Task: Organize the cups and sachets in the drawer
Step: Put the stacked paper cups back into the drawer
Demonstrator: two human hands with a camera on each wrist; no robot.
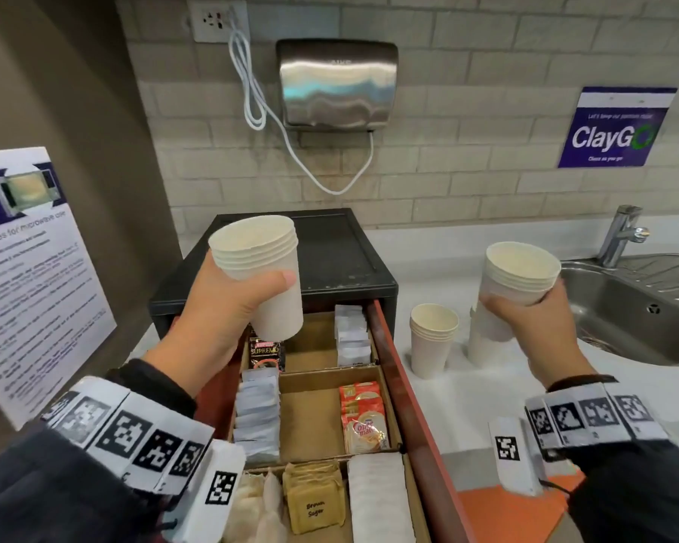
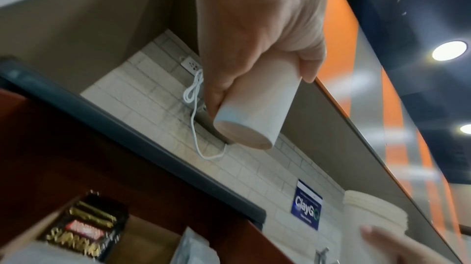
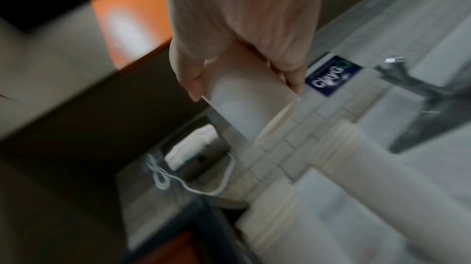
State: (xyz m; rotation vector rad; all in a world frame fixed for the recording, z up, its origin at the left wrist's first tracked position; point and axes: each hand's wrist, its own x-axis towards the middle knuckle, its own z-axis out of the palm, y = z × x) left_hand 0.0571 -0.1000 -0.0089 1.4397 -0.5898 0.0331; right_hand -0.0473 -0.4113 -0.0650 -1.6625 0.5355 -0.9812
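My left hand (image 1: 232,303) grips a stack of several white paper cups (image 1: 265,276) above the back of the open drawer (image 1: 408,389); the left wrist view shows the same stack of cups (image 2: 252,115) from below, tilted. My right hand (image 1: 526,319) holds a second stack of white cups (image 1: 514,284) over the counter, seen blurred in the right wrist view as the held stack (image 3: 247,107). Two more cup stacks stand on the counter: one (image 1: 432,339) beside the drawer, another (image 1: 483,346) partly hidden behind my right hand. The drawer's cardboard compartments hold sachets: black Supremo (image 1: 265,352), white (image 1: 351,335), grey (image 1: 257,413), Coffee-mate (image 1: 363,417), brown sugar (image 1: 314,499).
The drawer slides out of a black box (image 1: 330,252) on the white counter (image 1: 467,393). A steel sink (image 1: 643,319) with a tap (image 1: 620,237) lies at the right. A hand dryer (image 1: 336,84) and its white cord hang on the tiled wall behind. A poster covers the left wall.
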